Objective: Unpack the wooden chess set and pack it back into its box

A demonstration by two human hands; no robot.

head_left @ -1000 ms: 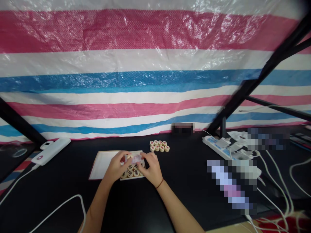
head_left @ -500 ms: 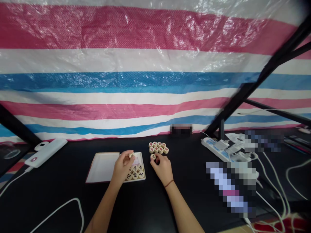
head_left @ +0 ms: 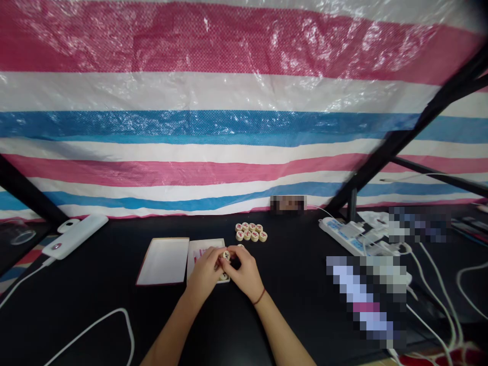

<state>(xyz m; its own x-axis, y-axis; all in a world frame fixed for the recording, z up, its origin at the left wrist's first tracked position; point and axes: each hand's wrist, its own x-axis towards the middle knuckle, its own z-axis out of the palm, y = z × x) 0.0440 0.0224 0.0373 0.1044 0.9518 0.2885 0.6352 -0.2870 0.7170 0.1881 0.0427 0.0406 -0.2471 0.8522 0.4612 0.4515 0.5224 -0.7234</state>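
Black is the colour of the worktop [head_left: 95,284] in the head view, and behind its far edge a striped sheet [head_left: 183,173] in red, white and blue is hung. Near the middle of the worktop a flat box is laid open: its lid [head_left: 163,259], pale inside, is set on the left, and its tray [head_left: 209,243] just beside it on the right.

Over the tray's right side, the left hand [head_left: 207,270] and the right hand [head_left: 244,271] are held with bent fingers close together. A disc [head_left: 226,255] with a dark mark is pinched where the fingertips meet; whether it is gripped by one hand or by both cannot be told. Much of the tray is covered by the left hand, but another disc [head_left: 223,277] is seen by its near right corner. A brown cord [head_left: 260,296] is worn on the right wrist.

Beyond the right hand a pale disc [head_left: 240,246] is partly hidden by the fingers. Farther towards the far edge, eight red-marked discs [head_left: 247,235] are arranged in two rows of four.

A white device [head_left: 76,236] is placed by the worktop's far left corner, and a power strip [head_left: 341,236] with plugs is laid towards the right edge.
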